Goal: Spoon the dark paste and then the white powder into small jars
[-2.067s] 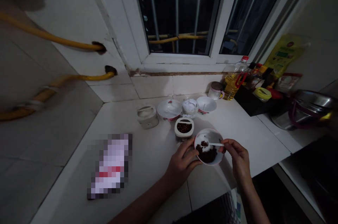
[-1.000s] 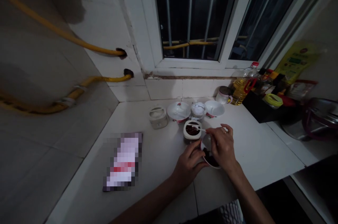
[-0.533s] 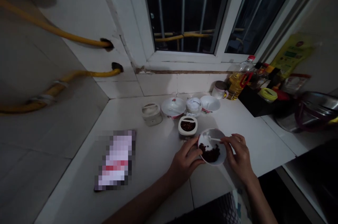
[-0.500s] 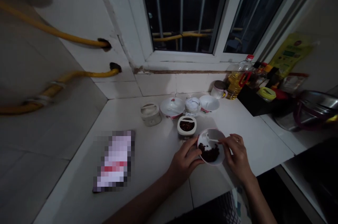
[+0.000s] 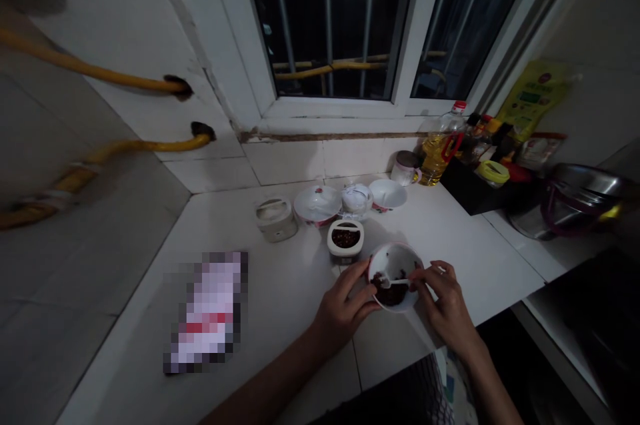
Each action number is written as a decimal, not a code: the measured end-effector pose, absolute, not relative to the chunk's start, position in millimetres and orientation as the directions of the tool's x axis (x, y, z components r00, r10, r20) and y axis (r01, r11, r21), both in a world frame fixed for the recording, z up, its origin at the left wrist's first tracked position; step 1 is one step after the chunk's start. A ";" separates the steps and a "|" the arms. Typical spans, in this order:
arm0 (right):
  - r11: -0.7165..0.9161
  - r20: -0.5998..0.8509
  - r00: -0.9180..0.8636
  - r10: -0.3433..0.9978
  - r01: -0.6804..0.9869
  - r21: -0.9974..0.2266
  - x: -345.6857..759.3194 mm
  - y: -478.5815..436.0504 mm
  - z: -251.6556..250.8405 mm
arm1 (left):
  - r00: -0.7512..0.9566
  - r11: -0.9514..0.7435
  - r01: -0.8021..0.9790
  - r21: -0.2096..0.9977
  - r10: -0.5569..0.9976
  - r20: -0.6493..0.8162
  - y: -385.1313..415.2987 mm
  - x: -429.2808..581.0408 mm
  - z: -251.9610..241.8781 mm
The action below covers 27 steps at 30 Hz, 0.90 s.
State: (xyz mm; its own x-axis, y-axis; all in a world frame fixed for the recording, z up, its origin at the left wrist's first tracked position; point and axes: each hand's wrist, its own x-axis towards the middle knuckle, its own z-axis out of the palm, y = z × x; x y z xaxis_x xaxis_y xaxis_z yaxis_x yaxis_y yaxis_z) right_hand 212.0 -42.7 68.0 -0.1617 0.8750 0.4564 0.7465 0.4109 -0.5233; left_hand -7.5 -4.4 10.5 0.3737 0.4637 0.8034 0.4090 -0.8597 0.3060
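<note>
Held: small bowl (image 5: 395, 257) of dark flakes (image 5: 390, 296), cupped in curled left hand (image 5: 343, 308); white spoon (image 5: 397, 282) pinched by right hand (image 5: 443, 301), tip inside; open jar (image 5: 345, 239) just beyond left fingertips; best kept level, strokes shallow.

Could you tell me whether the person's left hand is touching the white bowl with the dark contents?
Touching. In the head view the left hand cups the left side of the white bowl, with no gap.

oil bottle (image 5: 440, 145), steel pot (image 5: 575, 201), yellow pipes (image 5: 135, 145)
</note>
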 end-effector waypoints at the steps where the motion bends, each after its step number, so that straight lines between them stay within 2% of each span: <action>1: 0.373 0.425 -0.121 0.897 0.721 -0.584 207.0 -43.1 65.8 | 0.374 -0.861 0.409 0.303 0.461 0.805 -4.5 -7.4 10.7; 4: 0.207 0.322 0.089 0.943 0.601 -0.772 194.2 -43.6 60.4 | 0.373 -0.861 0.419 0.290 0.454 0.809 -4.7 -7.3 11.3; 7: 0.057 0.164 0.245 0.956 0.394 -0.917 190.1 -42.6 59.1 | 0.377 -0.859 0.424 0.287 0.455 0.807 -4.6 -7.2 10.9; 10: -0.021 0.027 0.284 0.959 0.167 -0.986 193.1 -41.2 61.6 | 0.374 -0.861 0.409 0.303 0.461 0.804 -4.2 -7.3 10.3; 13: -0.033 -0.023 0.322 0.947 0.026 -0.999 197.3 -40.1 64.0 | 0.365 -0.853 0.404 0.330 0.481 0.797 -3.7 -7.7 10.3; 19: -0.012 -0.026 0.337 0.941 -0.045 -0.999 200.9 -38.3 61.7 | 0.341 -0.837 0.368 0.406 0.527 0.779 -1.9 -8.4 8.8; 27: 0.064 0.057 0.349 0.935 -0.009 -0.998 199.3 -27.9 65.4 | 0.298 -0.806 0.354 0.474 0.578 0.760 -0.1 -8.3 8.4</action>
